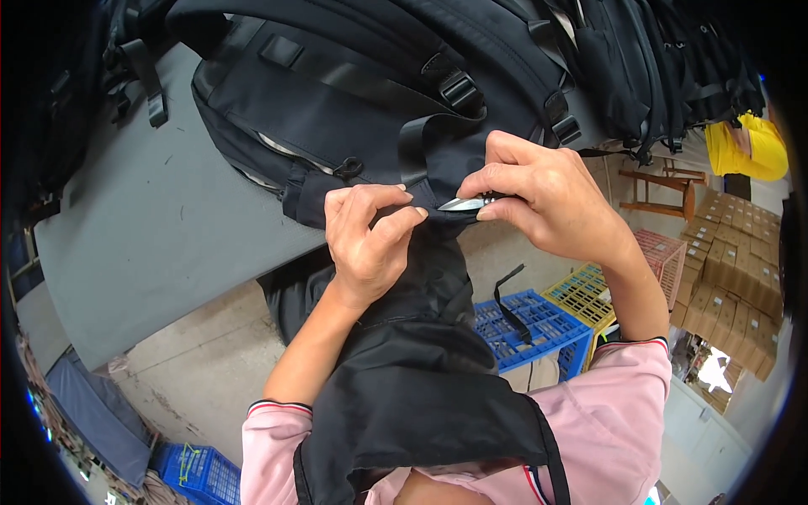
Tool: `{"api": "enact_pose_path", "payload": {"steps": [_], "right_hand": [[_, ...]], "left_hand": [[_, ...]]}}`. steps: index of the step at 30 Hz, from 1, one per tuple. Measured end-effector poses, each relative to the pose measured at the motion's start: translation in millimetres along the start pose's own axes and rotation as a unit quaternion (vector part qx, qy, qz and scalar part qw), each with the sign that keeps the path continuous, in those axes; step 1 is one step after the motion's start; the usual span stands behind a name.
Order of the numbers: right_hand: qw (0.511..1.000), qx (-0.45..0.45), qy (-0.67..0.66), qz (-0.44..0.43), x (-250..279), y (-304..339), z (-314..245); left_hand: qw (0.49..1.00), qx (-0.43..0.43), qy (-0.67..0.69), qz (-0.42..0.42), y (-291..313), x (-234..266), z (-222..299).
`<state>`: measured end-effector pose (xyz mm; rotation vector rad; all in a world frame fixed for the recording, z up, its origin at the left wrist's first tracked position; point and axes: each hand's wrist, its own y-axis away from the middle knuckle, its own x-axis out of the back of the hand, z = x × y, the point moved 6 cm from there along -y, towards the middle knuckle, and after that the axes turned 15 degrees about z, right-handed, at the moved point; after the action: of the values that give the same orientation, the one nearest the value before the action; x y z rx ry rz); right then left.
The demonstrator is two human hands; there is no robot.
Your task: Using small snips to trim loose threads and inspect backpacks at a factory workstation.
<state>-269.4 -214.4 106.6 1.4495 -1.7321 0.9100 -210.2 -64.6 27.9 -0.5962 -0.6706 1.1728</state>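
We see the left hand [366,240] and the right hand [551,194] sharply under bright, even light. The pointed metal blade [460,204] gleams in the right hand; right of that hand, cardboard boxes [736,269] lean with fisheye distortion, and darkness rings the view.

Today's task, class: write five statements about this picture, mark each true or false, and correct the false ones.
1. The black bag lies on a grey table. True.
2. The left hand is pressed flat on the table. False: its fingers pinch the edge of the bag.
3. The right hand holds a small metal blade. True.
4. The person's shirt is green. False: it is pink.
5. A blue crate stands beside a yellow crate. True.
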Motion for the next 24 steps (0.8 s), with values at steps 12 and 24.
{"api": "enact_pose_path", "payload": {"steps": [12,24], "right_hand": [[0.995,-0.073,-0.052,0.05,-3,11,2],[0.984,0.114,0.137,0.027,4,-4,-30]], "left_hand": [[1.0,0.008,0.001,0.001,0,0,-1],[1.0,0.005,0.002,0.003,0,-1,-1]]}}
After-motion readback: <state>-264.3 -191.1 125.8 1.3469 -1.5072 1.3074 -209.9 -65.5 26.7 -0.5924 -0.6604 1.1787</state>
